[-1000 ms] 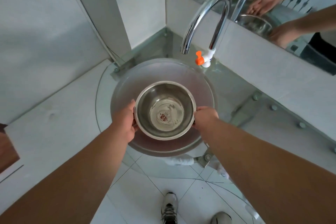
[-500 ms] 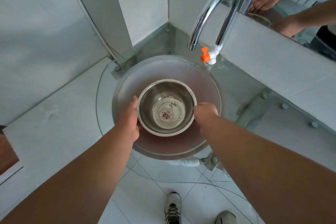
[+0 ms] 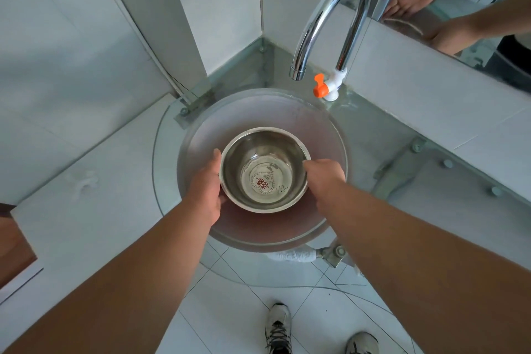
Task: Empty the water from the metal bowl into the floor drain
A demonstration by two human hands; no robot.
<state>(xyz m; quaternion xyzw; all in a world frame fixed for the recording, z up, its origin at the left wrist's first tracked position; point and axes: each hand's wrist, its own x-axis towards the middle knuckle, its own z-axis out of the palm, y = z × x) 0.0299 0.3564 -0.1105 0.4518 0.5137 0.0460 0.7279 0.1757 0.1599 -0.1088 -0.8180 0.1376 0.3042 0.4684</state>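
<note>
A round metal bowl [image 3: 264, 169] with a red mark on its bottom holds a little clear water. It sits level inside the glass basin [image 3: 333, 135] of a corner sink. My left hand [image 3: 205, 190] grips the bowl's left rim. My right hand [image 3: 323, 177] grips its right rim. No floor drain is visible in this view.
A curved chrome tap [image 3: 330, 20] with an orange valve handle [image 3: 319, 86] arches over the basin's far right. A mirror [image 3: 448, 3] is behind it. White tiled walls close the corner. Below lie white floor tiles [image 3: 230, 310] and my two shoes [image 3: 278, 327].
The view has dropped slightly and moved closer to the sink. The bowl stays level between both hands over the basin.
</note>
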